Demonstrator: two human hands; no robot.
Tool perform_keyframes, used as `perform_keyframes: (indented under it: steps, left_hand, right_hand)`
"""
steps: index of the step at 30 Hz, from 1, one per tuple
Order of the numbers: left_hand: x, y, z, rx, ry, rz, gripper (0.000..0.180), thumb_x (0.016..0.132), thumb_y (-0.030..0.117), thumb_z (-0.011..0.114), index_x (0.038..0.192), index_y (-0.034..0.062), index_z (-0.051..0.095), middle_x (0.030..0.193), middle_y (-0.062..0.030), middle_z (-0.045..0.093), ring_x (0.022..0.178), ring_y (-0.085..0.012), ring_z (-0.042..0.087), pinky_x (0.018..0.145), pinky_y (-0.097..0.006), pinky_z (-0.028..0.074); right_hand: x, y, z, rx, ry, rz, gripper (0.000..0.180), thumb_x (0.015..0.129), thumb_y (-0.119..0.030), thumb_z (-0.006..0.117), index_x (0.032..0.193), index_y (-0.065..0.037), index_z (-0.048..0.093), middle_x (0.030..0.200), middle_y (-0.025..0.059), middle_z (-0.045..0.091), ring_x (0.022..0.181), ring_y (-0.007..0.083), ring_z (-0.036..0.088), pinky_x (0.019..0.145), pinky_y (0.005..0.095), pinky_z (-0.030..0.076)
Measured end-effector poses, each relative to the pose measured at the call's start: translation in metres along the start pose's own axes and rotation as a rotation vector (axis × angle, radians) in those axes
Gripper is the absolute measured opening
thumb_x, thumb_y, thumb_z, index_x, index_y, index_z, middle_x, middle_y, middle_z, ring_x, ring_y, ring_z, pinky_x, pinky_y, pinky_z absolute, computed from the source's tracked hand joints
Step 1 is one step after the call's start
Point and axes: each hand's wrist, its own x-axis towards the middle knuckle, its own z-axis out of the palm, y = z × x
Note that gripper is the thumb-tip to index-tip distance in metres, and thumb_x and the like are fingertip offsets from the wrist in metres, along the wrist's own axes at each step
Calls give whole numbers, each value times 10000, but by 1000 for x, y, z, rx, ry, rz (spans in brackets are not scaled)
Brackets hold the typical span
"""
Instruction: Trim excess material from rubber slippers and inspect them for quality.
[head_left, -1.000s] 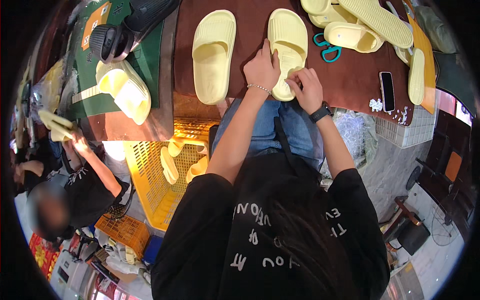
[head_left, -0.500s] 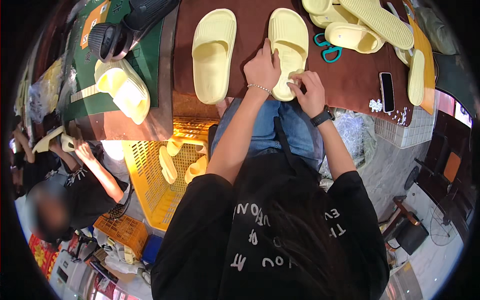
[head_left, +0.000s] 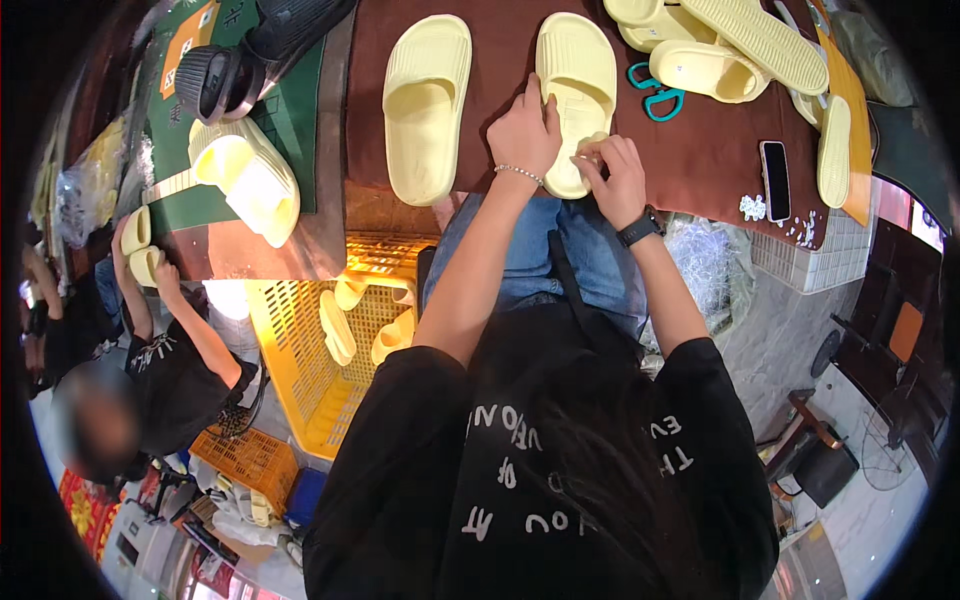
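Two pale yellow slide slippers lie side by side on the brown cloth, toes pointing away from me. My left hand [head_left: 525, 137] grips the left edge of the right-hand slipper [head_left: 577, 55], fingers beside its strap. Over the heel of the same slipper, my right hand [head_left: 612, 178] has thumb and forefinger drawn together in a pinch. What is between those fingertips, if anything, is too small to make out. The left-hand slipper [head_left: 423, 150] stands untouched. Teal-handled scissors [head_left: 655, 95] lie just right of the slipper I hold.
More yellow slippers [head_left: 750, 45] are piled at the back right. A phone [head_left: 773, 180] lies beside small white bits [head_left: 752, 207]. Below the table's left part stands a yellow crate [head_left: 290, 365] with slippers in it. At far left a co-worker's hands hold yellow slippers [head_left: 143, 262].
My right hand has shifted slightly at the heel, and a small white spot near its fingertips no longer shows. The co-worker's slippers at left have moved up and closer together.
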Motion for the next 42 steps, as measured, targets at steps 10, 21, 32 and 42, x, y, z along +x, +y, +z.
perform_keyframes:
  steps: [10,21,32,42]
  left_hand:
    - [-1,-3,4,31,58,50,446,923,301,491,1273,27,528,842,-153,669,637,-325,654,545,-426,530]
    - [1,-4,4,28,70,59,460,923,302,489,1284,19,520,848,-153,670,632,-319,655,547,-424,529]
    - [-31,8,-19,-135,111,58,448,853,222,616,1238,16,520,989,-168,591,888,-351,592,733,-432,496]
    - [-56,-2,-16,-137,50,423,103,780,150,681,869,101,661,886,-64,572,988,-301,522,849,-411,429]
  right_hand:
    - [8,8,-2,-123,-73,-135,129,783,-150,705,837,-87,606,838,46,559,807,255,510,716,357,413]
    - [-4,4,-9,-80,-84,-130,219,758,-164,738,887,-60,596,832,78,548,811,269,513,718,367,420]
    - [-25,4,15,488,282,424,217,839,-66,690,1012,-24,565,762,6,525,670,78,486,627,222,434]
    - [-15,3,20,372,319,525,251,825,-132,720,970,-31,542,745,23,547,630,101,515,582,252,449]
